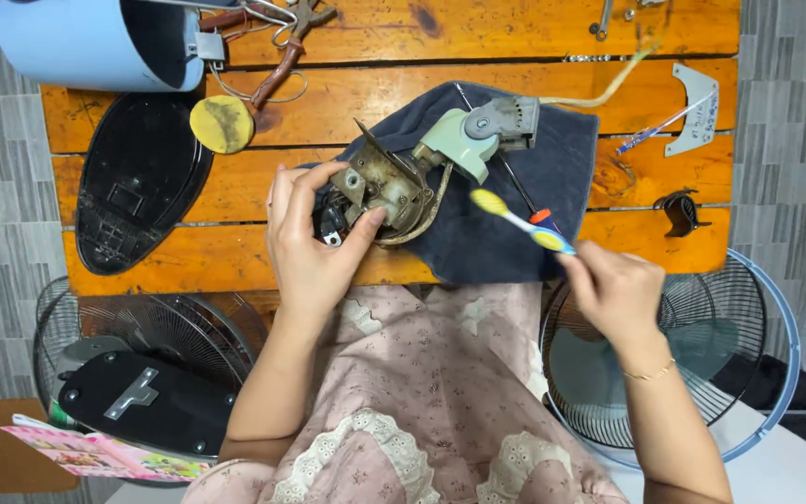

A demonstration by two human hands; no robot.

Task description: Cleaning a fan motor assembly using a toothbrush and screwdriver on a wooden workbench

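Observation:
My left hand (pixel 314 245) grips a grimy metal fan motor (pixel 382 187) that rests on a dark blue towel (pixel 506 224) on the wooden table (pixel 347 103). A pale green plastic neck piece (pixel 464 140) is attached to the motor's far side. My right hand (pixel 613 289) holds a toothbrush (pixel 520 222) with a yellow head, blue-and-white handle. The brush head hovers just right of the motor, not touching it. A screwdriver with an orange collar (pixel 539 216) lies on the towel under the toothbrush.
A black oval fan cover (pixel 137 182) and a yellow sponge disc (pixel 221 124) lie at the left. A light blue housing (pixel 95 42) sits at top left, pliers (pixel 296 37) beside it. Fan grilles stand on the floor at left (pixel 188 327) and right (pixel 729 345).

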